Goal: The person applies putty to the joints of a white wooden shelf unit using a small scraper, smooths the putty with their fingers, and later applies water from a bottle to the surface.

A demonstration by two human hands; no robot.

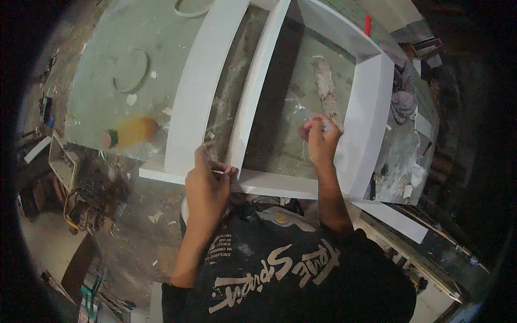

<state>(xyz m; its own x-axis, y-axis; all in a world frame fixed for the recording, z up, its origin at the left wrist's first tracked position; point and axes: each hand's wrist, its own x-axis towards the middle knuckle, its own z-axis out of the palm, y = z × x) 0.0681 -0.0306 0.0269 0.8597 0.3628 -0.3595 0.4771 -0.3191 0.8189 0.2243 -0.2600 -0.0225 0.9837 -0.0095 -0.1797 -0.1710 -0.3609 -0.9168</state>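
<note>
"The right hand (pixel 324 141), what's it got?"

"It's closed on a slim tool (pixel 304 112), tip pointing away and leftward, over the wide opening of the white frame (pixel 369 110)."

"And the left hand (pixel 205 177)?"

"Fingers bent, thumb and forefinger close together at the frame's near side, by the end of the divider (pixel 262 81). I can't tell whether anything is pinched there."

"Where's the frame itself?"

"Lying on the pale green table (pixel 102 81), near side by the person's body. Left of the divider comes a narrow gap, then a wide board (pixel 199 81)."

"What's around it?"

"Left of it, a yellow bottle (pixel 132 133) on its side; farther off, a curled strip (pixel 144 63). A red thing (pixel 368 25) sits by the far right corner, and a bunched cloth (pixel 403 105) to the right."

"Beyond the table?"

"A white panel (pixel 396 220) at lower right, and scraps on the floor (pixel 142 242) at left."
</note>
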